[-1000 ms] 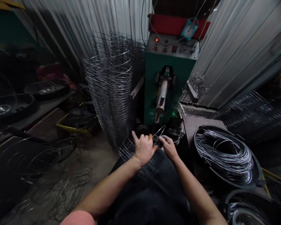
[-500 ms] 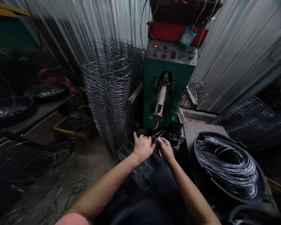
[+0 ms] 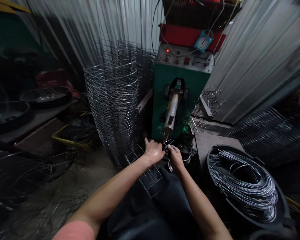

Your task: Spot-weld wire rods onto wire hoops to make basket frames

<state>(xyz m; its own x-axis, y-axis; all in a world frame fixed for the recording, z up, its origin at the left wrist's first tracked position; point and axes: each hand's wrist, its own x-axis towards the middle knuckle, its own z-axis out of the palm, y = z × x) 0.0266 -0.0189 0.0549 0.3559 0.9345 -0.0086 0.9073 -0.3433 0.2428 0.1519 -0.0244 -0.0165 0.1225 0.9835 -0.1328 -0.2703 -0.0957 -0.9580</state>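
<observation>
My left hand (image 3: 153, 152), with orange bands on its fingers, is closed on a welded wire rack (image 3: 151, 181). The rack's rectangular lattice hangs below that hand, over my dark-clad lap. Close beside it, my right hand (image 3: 175, 156) pinches a thin curved wire (image 3: 171, 141). The wires cross just under the electrode tip of a green spot welder (image 3: 168, 128); whether the tip touches them I cannot tell. My palms and the exact grip points are hidden.
A tall stack of wire baskets (image 3: 112, 100) stands left of the welder. At right, a black tub (image 3: 211, 173) holds coiled wire rings. Small wire racks (image 3: 210, 101) lie behind it. Loose wire (image 3: 57, 213) litters the floor at left, near a yellow crate (image 3: 58, 135).
Both hands have moved slightly forward with the rack and the curved wire, bringing the wires' crossing under the welder's tip. The view has shifted a little.
</observation>
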